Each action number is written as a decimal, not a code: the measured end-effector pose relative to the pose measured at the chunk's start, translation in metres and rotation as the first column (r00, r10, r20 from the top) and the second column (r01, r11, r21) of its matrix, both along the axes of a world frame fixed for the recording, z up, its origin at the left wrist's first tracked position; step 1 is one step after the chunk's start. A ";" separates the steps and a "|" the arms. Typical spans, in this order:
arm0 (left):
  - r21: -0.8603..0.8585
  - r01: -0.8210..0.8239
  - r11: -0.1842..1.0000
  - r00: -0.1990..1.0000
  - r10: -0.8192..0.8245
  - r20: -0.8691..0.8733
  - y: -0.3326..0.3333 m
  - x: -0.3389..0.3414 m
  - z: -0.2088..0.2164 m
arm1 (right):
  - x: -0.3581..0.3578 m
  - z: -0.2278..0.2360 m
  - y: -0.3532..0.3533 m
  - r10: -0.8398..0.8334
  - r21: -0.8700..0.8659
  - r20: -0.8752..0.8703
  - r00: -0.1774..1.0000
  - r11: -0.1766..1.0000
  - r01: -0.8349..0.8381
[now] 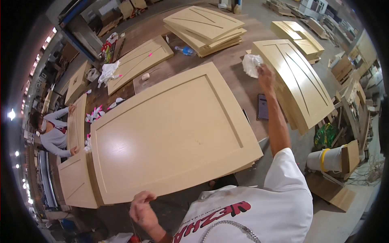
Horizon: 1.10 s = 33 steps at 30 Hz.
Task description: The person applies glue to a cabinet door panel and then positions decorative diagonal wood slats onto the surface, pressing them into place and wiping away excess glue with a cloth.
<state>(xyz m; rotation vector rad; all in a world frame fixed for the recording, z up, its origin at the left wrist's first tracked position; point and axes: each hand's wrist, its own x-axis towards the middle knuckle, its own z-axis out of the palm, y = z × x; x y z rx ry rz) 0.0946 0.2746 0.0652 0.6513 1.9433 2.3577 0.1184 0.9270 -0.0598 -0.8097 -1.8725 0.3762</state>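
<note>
A large cream cabinet door panel (170,133), with a recessed middle and a raised frame, lies flat in front of me on top of other panels. My right hand (266,77) reaches out past its far right corner, fingers closed on a bunched white cloth (252,65). The cloth hangs beside a tall stack of cream panels (298,77) with dark diagonal grooves. At the panel's near edge, my left hand (144,210) is loosely bent with fingers apart and nothing in it. Whether its fingertips touch the edge, I cannot tell.
A phone (262,107) lies right of the panel. Beyond are another panel stack (204,28), a water bottle (185,50) and a grooved panel (139,62) with a white rag (108,73). At left, a co-worker (54,129) handles a panel. A white bucket (324,160) stands at right.
</note>
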 end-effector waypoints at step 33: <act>-0.095 -0.658 0.747 0.643 0.623 0.446 -0.269 -0.228 -0.105 | -0.057 0.211 -0.378 0.503 -0.262 0.376 0.778 0.863 -0.431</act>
